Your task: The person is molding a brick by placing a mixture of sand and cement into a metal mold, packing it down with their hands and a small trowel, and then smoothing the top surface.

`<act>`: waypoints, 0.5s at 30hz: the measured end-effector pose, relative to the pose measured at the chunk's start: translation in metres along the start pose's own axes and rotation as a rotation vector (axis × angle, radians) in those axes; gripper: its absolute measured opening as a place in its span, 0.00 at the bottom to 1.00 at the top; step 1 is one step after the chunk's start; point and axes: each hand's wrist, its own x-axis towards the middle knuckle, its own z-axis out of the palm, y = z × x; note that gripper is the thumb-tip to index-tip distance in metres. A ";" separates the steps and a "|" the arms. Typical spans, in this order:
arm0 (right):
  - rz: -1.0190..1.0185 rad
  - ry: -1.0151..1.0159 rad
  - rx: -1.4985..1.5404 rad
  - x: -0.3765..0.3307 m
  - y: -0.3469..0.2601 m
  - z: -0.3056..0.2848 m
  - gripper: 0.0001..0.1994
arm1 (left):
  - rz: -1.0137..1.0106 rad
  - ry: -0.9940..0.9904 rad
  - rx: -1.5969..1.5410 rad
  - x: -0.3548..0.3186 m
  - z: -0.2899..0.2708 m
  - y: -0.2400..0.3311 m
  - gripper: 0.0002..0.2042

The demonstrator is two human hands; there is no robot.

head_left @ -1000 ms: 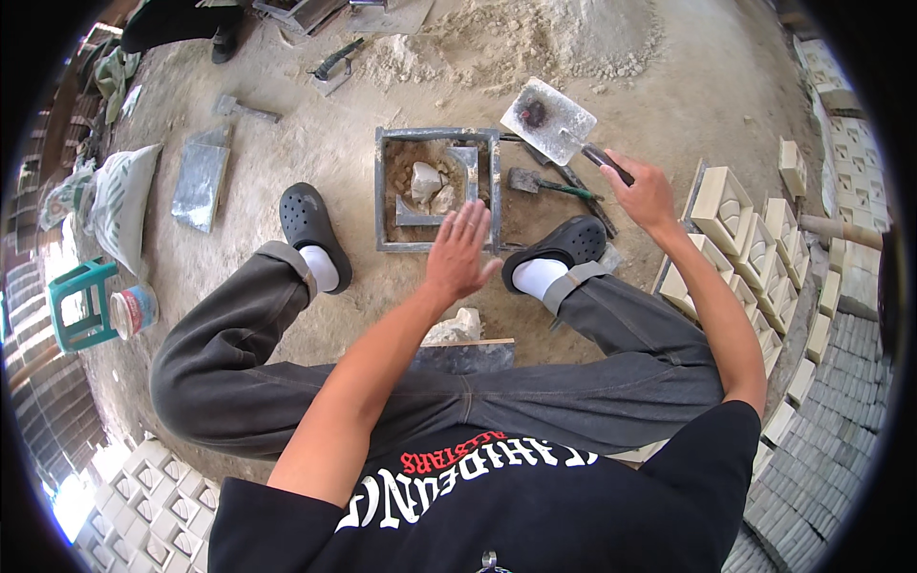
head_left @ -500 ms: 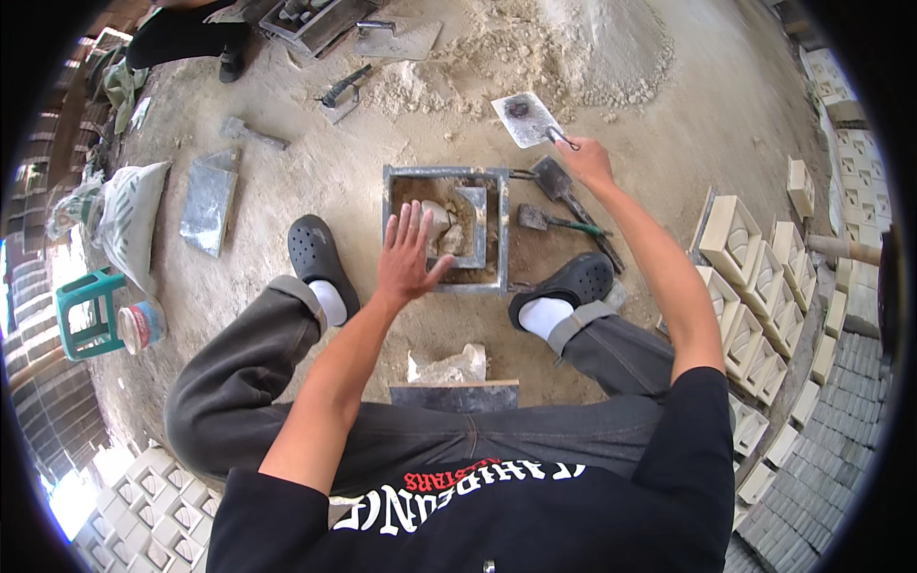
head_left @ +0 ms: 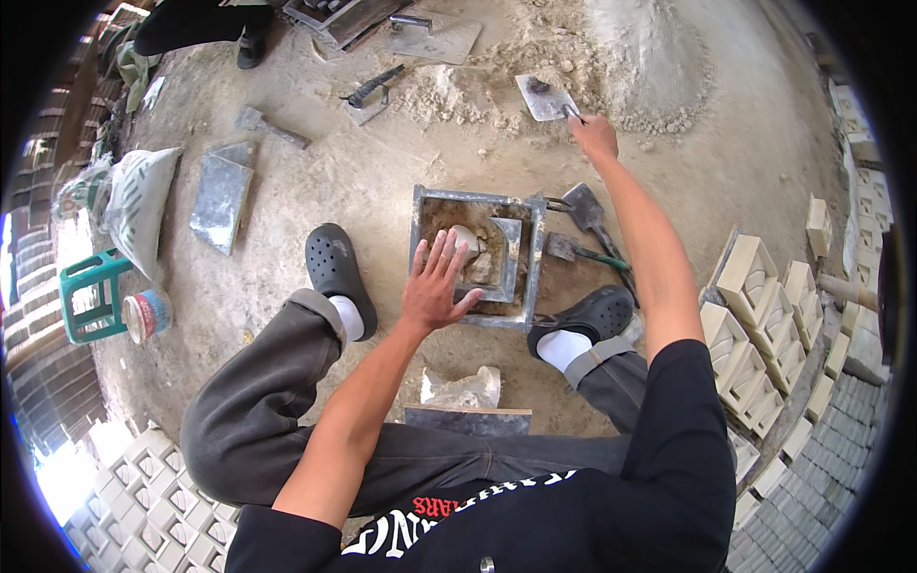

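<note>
A square-bladed trowel (head_left: 554,105) with a dark patch on its blade is in my right hand (head_left: 595,139), stretched out toward the powder at the far right. My fingers are wrapped round its handle. My left hand (head_left: 437,288) is spread flat, palm down, at the left side of a square metal mould frame (head_left: 536,256). Inside the frame are a grey angled metal piece (head_left: 511,250), brownish loose material and a pale rounded lump (head_left: 467,241), partly covered by my fingers. Whether my left palm presses on anything is hidden.
Two small shovels (head_left: 587,212) lie right of the frame. Beyond stand a pale powder heap (head_left: 650,57) and a float (head_left: 435,36). Patterned blocks (head_left: 745,277) are stacked at right. A slab (head_left: 222,196), a sack (head_left: 141,205) and a green stool (head_left: 95,286) are at left.
My right hand has carried the trowel a little farther out, toward the powder heap. My left hand stays spread at the frame. The whole view has shifted slightly.
</note>
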 end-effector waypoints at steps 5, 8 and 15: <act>-0.115 0.101 0.046 -0.065 0.024 -0.045 0.23 | -0.010 0.030 -0.009 -0.002 0.001 -0.001 0.42; -0.246 0.052 0.033 -0.112 0.050 -0.088 0.22 | -0.005 0.078 -0.043 0.000 0.001 0.000 0.41; -0.443 -0.160 -0.029 -0.236 0.082 -0.181 0.19 | -0.003 0.232 -0.082 0.026 0.010 0.021 0.41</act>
